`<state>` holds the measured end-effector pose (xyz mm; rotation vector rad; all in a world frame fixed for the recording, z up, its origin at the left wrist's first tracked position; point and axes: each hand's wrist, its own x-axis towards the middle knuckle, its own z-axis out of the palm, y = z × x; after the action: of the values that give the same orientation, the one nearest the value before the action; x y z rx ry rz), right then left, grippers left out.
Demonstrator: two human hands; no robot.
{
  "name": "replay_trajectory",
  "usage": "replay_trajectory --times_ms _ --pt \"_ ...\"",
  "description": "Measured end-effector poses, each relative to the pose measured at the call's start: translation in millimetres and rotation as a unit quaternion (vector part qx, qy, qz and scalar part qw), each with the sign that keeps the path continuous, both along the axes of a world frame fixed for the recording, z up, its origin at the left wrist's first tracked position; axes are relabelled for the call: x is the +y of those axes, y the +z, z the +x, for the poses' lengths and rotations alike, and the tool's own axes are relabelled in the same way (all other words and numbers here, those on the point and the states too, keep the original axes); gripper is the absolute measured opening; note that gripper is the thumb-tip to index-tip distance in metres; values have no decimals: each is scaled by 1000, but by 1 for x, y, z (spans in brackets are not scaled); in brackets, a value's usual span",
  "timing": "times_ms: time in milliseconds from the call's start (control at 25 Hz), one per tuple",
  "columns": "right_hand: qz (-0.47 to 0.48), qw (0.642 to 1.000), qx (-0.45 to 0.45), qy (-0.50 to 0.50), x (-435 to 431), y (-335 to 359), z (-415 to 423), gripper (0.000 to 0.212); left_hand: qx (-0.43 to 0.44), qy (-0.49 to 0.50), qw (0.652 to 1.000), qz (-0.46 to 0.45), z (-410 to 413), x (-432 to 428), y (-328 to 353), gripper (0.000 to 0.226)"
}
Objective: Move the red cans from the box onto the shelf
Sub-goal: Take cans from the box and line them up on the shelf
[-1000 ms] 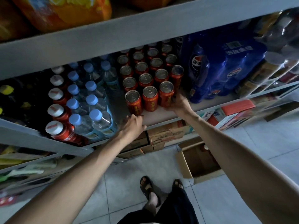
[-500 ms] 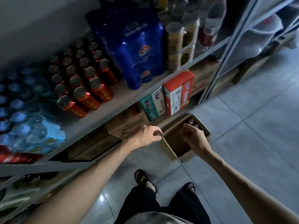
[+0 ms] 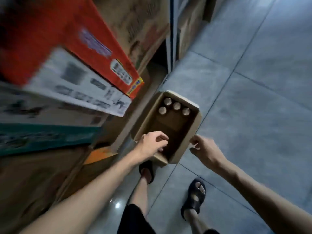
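An open brown cardboard box (image 3: pixel 196 130) stands on the tiled floor beside the shelving. Several red cans (image 3: pixel 176 105) stand upright at its far end, only their metal tops showing; the near half of the box is bare. My left hand (image 3: pixel 152 144) hangs over the box's near left corner with fingers loosely curled and nothing in it. My right hand (image 3: pixel 204 149) sits just outside the box's right wall near its rim, fingers loosely curled, holding nothing. The shelf row of red cans is out of view.
Blurred cartons jut from the shelving on the left: a red one (image 3: pixel 94 48), a white printed one (image 3: pixel 81 85), a teal one (image 3: pixel 42 137). Brown boxes (image 3: pixel 33 183) sit below. A shelf post (image 3: pixel 171 39) stands behind the box. My sandalled feet (image 3: pixel 194 196) are on grey tiles.
Both hands left the cans on the shelf and came down to the box on the floor. My view dropped from the shelf to the box, which now looks much closer.
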<state>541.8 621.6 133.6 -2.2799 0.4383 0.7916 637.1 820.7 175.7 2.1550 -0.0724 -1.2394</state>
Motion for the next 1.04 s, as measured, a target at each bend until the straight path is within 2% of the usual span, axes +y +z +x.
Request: replay_trajectory --times_ms 120,240,360,480,560,680,880,960,1040 --pt "-85 994 -13 71 -8 -127 38 32 46 47 998 11 31 -7 -131 13" --pt "-143 985 -26 88 -18 -243 88 43 70 114 991 13 52 -11 -243 13" --pt "-177 982 -2 63 -15 -321 124 52 120 188 975 -4 56 -14 -307 15" --pt "-280 959 -26 45 -5 -371 134 46 144 216 965 -19 50 -17 -347 15" --pt "-310 949 -54 16 1 -391 134 41 148 212 966 -23 47 -19 -364 13" --pt "-291 954 -62 -47 5 -403 131 39 142 197 970 -19 43 -21 -372 13" --pt "-247 965 -60 -63 9 -401 139 48 129 157 979 -9 46 -22 -370 17" --pt "-220 972 -49 -66 10 -383 137 53 77 108 991 11 46 -16 -368 33" --pt "-158 985 -61 -29 12 -357 127 57 2 34 999 34 42 -10 -360 62"
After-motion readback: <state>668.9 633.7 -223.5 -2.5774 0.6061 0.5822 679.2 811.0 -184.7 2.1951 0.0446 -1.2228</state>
